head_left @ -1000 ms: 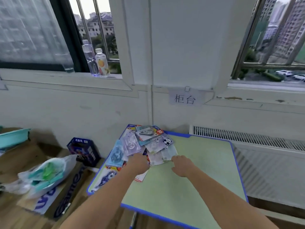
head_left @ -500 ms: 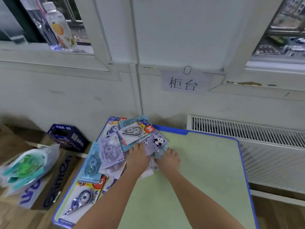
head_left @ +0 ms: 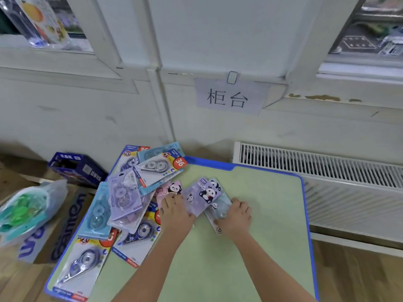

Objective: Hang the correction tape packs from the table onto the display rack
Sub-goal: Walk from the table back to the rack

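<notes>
Left hand (head_left: 174, 211) flat on pink panda pack (head_left: 169, 189); right hand (head_left: 234, 214) grips blue pack (head_left: 220, 205). Pile overhangs table (head_left: 272, 192) left edge; right half bare.

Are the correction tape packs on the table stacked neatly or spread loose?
Spread loose. The packs lie overlapping at different angles along the table's left side; both hands rest on panda packs.
</notes>
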Demonstrator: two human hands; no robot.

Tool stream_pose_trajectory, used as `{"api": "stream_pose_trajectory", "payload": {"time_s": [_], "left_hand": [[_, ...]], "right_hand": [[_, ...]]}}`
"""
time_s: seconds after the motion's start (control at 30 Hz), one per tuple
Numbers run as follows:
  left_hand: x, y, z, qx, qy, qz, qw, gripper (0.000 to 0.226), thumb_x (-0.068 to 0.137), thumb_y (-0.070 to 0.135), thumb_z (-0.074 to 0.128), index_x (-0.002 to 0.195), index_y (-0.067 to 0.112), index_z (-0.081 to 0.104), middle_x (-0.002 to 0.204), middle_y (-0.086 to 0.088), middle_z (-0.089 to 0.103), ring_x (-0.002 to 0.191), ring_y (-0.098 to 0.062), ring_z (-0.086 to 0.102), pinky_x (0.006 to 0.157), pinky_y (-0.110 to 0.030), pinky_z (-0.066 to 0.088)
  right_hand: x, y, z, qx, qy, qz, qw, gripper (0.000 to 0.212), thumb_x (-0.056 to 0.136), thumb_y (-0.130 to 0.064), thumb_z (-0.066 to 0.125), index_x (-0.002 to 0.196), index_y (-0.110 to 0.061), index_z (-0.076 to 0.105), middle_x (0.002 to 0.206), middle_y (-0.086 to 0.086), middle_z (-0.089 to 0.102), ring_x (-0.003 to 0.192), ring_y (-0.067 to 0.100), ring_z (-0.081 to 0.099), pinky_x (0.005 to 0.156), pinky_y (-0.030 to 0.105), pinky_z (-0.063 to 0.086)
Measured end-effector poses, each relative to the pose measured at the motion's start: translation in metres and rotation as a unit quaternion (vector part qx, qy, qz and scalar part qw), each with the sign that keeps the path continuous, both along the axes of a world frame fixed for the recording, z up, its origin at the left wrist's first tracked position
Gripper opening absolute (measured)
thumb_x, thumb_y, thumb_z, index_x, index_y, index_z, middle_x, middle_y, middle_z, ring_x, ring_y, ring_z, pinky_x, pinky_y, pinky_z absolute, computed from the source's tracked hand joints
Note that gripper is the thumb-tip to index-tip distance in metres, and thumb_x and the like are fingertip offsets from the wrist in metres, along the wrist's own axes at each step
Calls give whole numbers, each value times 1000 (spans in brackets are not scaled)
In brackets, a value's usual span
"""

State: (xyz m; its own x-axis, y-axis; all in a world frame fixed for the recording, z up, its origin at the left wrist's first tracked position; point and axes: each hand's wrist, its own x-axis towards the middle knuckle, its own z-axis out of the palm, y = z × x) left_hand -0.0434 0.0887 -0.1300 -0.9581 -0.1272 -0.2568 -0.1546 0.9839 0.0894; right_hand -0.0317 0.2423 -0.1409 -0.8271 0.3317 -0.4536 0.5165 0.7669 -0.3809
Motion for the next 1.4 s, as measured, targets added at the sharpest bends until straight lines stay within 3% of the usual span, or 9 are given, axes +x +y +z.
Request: {"api": "stream_pose_trajectory", "payload": {"time_s": [0.27, 0.5, 0.73, 0.83, 0.93, 1.07, 1.2, 1.3, 1.4], "left_hand": [[9, -1, -4, 88, -36, 14, 995, 80, 77, 48, 68, 138, 11, 31, 131, -10, 42, 122, -27, 43, 97, -32, 38], [27, -25, -3, 335, -126, 39, 933, 59, 82, 28, 70, 128, 1, 45, 99, -8, 58, 83, -20, 57, 64, -28, 42], [36, -17, 51, 512, -150, -53, 844, 25, 89, 25, 67, 94, 11, 47, 92, -4, 51, 85, -18, 51, 69, -25, 38], [45, 9, 77, 554, -164, -115, 808, 36, 87, 26, 70, 95, -1, 47, 92, -9, 49, 83, -16, 47, 73, -28, 37], [67, 42, 114, 588, -179, -178, 768, 63, 73, 44, 75, 105, -3, 50, 93, -7, 56, 82, -15, 51, 78, -29, 41], [119, 89, 158, 615, -205, -268, 713, 32, 80, 32, 77, 101, 16, 59, 94, 2, 69, 81, -8, 63, 75, -17, 47], [194, 127, 194, 611, -227, -360, 668, 74, 60, 63, 75, 118, 19, 59, 109, 2, 71, 102, -12, 66, 94, -33, 49], [270, 150, 213, 611, -271, -404, 624, 49, 64, 51, 79, 104, 27, 62, 99, 5, 73, 97, -15, 68, 91, -37, 50], [363, 164, 228, 602, -302, -458, 580, 27, 81, 34, 74, 102, 25, 59, 93, 11, 69, 84, 0, 66, 72, -13, 47]], "right_hand": [[35, 31, 6, -6, 4, -138, 990, 77, 69, -40, 81, 121, -4, 37, 126, 9, 41, 122, 27, 39, 97, 32, 34], [75, 22, 26, -204, 129, -281, 929, 40, 80, -13, 74, 94, -7, 37, 84, 6, 50, 77, 23, 47, 52, 29, 27], [128, -1, 73, -285, 269, -381, 838, 22, 83, -10, 71, 86, -1, 51, 76, 0, 57, 67, 11, 52, 56, 15, 40], [162, 5, 106, -308, 327, -417, 790, 22, 83, -10, 71, 99, -4, 59, 86, 3, 67, 80, 19, 63, 76, 31, 51], [207, 17, 141, -296, 383, -442, 755, 17, 86, -14, 69, 100, -19, 61, 98, 2, 70, 92, 20, 66, 84, 36, 53], [281, 27, 187, -235, 462, -467, 716, 19, 87, -14, 66, 103, -24, 61, 92, -7, 70, 80, 4, 66, 65, 13, 50], [371, 27, 223, -165, 504, -493, 690, 22, 87, -16, 67, 104, -27, 62, 97, -6, 73, 90, 12, 69, 79, 29, 55], [454, 22, 241, -97, 534, -524, 656, 23, 85, -24, 69, 106, -31, 63, 101, -9, 72, 96, 12, 68, 84, 32, 51], [547, 9, 254, -29, 543, -564, 621, 25, 84, -29, 69, 107, -31, 62, 103, -10, 71, 98, 11, 66, 84, 29, 49]]}}
